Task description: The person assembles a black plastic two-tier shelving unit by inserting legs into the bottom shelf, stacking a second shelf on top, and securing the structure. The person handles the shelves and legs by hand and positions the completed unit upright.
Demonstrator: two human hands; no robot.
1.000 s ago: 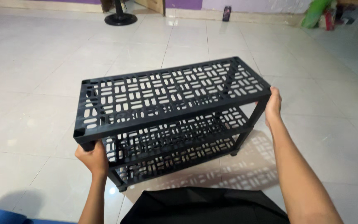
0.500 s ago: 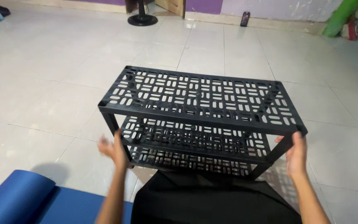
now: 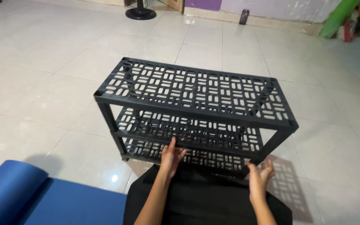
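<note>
Rack: I see the three-tier rack (image 3: 194, 89) on the floor (image 3: 42, 75), mid-view.
Mat: mat (image 3: 42, 200) at floor's near-left.
Fan base: fan base (image 3: 140, 13) far behind.

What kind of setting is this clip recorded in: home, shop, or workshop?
Most likely a room in a home. The floor is glossy pale tile, a pedestal fan's base stands by a doorway, and a blue mat lies beside the person, whose hands reach toward a black three-tier plastic rack.

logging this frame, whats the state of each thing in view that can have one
black rack: upright on the tiled floor, three shelves, all bare
left hand: open, fingers at the middle shelf's front edge
right hand: open, beside the rack's front right leg
blue mat: partly rolled at its left end
</note>
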